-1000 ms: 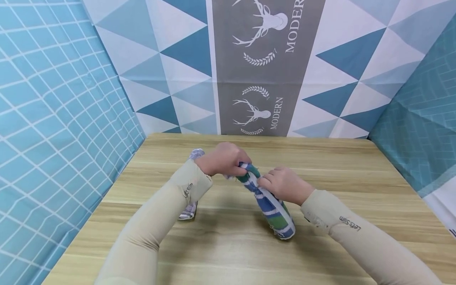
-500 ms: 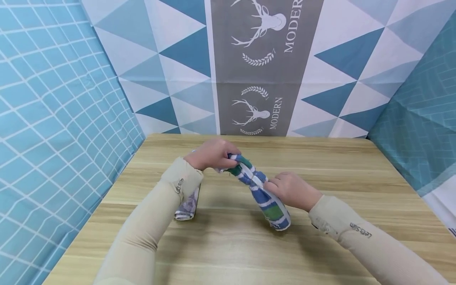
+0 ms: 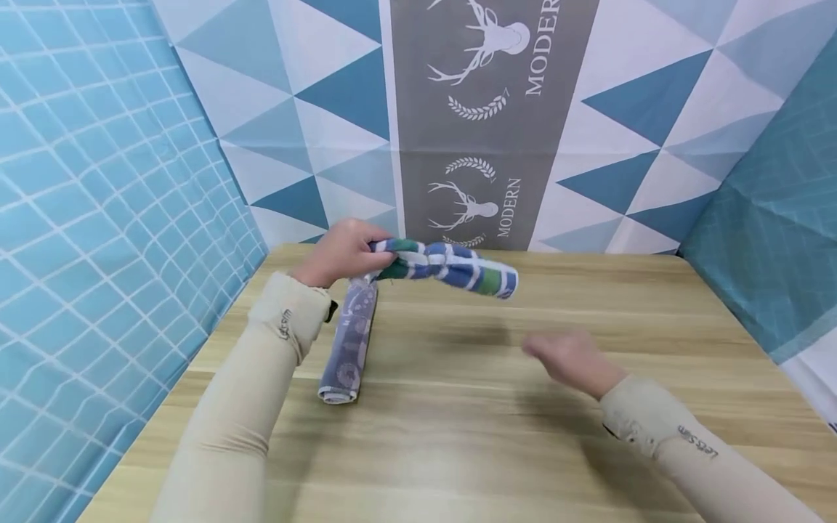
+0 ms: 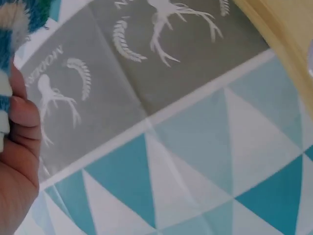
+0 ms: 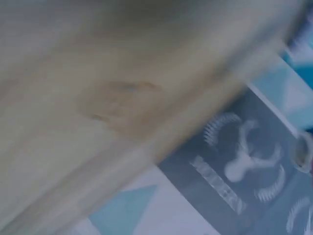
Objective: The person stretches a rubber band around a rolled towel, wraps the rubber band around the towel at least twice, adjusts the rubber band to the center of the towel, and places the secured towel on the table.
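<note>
My left hand (image 3: 346, 250) pinches one end of a rolled blue, green and white striped towel (image 3: 471, 270), held up over the back of the table. The towel is drawn in narrow near its middle and stretches to the right from the fingers. In the left wrist view, part of the hand (image 4: 22, 147) and the towel (image 4: 5, 88) show at the left edge. Apart from the towel, lower right, my right hand (image 3: 572, 359) is blurred and holds nothing. A rolled purple-grey patterned towel (image 3: 348, 356) lies lengthwise on the table beside my left forearm, its far end partly hidden.
The wood-grain table (image 3: 445, 450) ends at a patterned backdrop (image 3: 340, 94) with triangles and deer heads. A blue gridded sheet (image 3: 98, 218) hangs along the left side, a teal one (image 3: 765, 218) along the right.
My right hand has let go of the striped towel and moved away, right and nearer. My left hand has moved left and up, and the towel has swung from hanging down to nearly level.
</note>
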Demonstrator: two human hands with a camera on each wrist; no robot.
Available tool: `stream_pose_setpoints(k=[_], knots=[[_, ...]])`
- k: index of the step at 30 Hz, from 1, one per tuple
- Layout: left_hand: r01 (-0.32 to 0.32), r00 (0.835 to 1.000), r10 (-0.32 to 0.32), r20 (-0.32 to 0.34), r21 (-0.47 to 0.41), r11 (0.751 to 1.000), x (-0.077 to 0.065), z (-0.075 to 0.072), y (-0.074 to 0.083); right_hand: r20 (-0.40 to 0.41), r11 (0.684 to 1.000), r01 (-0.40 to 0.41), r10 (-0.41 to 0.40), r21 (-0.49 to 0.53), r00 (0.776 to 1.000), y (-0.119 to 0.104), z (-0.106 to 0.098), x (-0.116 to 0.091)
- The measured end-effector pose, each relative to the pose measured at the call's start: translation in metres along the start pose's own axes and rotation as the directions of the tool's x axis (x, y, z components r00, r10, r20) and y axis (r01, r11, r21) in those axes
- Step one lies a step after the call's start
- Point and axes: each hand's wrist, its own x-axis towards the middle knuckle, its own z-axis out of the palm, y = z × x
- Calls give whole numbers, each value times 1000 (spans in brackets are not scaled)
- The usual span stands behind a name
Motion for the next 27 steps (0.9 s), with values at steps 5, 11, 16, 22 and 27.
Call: stream_pose_setpoints(k=[5, 11, 16, 22, 27], knots=[[11, 998, -6, 56, -89, 996, 9, 12, 10, -73, 980, -198, 197, -6, 978, 5, -7, 34], [45, 994, -17, 111, -256, 966, 9, 31, 16, 121, 914, -404, 406, -38, 906, -6, -1, 52], [-66, 995, 66, 70, -4, 998, 9, 39, 17, 146, 830, -556, 547, 28, 824, -5, -1, 54], [-260, 944, 327, -37, 525, 810, 7, 49, 23, 158, 782, -613, 595, 110, 788, -4, 0, 53], [-255, 929, 371, 8, 740, 622, 4, 62, 29, 133, 732, -654, 641, 194, 756, -7, -1, 54]])
